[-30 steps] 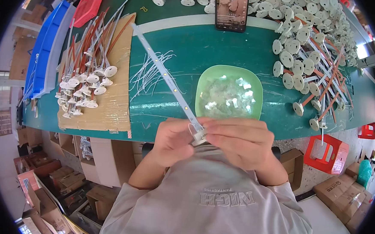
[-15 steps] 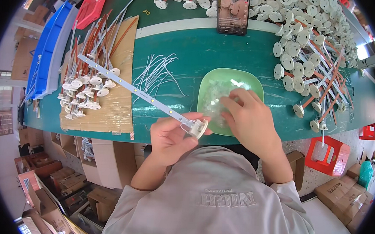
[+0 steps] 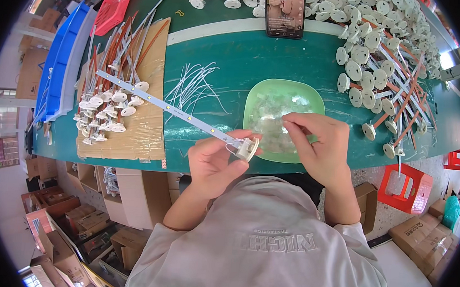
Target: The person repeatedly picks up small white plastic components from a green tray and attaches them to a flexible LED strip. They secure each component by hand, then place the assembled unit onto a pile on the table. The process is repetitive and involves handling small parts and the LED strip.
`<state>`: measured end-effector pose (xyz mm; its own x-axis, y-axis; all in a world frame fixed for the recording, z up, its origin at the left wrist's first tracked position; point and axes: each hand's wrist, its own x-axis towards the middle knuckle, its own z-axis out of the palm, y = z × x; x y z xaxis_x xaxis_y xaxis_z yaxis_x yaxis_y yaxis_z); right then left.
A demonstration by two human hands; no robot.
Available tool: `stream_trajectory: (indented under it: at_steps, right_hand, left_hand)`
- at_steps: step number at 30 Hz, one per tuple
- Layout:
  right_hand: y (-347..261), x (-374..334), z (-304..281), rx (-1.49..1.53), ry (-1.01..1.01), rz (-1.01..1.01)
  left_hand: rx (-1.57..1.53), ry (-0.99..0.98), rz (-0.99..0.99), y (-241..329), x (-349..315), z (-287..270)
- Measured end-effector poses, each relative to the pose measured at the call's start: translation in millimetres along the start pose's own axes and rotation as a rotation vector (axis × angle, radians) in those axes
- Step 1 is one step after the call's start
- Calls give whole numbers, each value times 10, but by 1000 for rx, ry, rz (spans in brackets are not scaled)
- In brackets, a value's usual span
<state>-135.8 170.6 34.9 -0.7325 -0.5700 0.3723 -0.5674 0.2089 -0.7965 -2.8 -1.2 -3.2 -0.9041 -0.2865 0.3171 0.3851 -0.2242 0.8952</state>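
While the left hand [image 3: 213,161] keeps its grasp on the white round cap [image 3: 247,149] at the near end of the long LED strip [image 3: 164,107], I see from the head view that the strip has swung: a second ago it pointed up and away over the table, and now it lies low and slants out to the left, its far tip over the cardboard sheet [image 3: 136,132] where the finished capped strips [image 3: 108,107] are heaped. The right hand [image 3: 319,146], which was closed with the left around the cap a second ago, has let go of it and now reaches over the green bowl [image 3: 259,95], thumb and forefinger pinched on something small and pale; I cannot tell what. I judge that the two-handed work at the cap is over for now and that a small part is being fetched from the bowl. Loose white wires [image 3: 194,88] lie on the green table [image 3: 235,54] between cardboard and bowl, and a phone [image 3: 284,12] stands beyond.
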Motion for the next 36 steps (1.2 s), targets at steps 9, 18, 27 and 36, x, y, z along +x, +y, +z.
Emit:
stream_trajectory:
  at_steps: [9,18,27,36]
  right_hand:
    - [9,-31,45,123,-16,183]
    - [-65,-8,0,172,-33,189]
    - [-233,-170,317,51,191,-166]
    - [-351,-160,487,-24,257,-293]
  left_hand:
    - [-45,42,-6,126,213,78]
    - [-158,-13,-100,126,485,287]
    - [-368,68,-59,3,370,379]
    - [-686,76,-26,129,329,434]
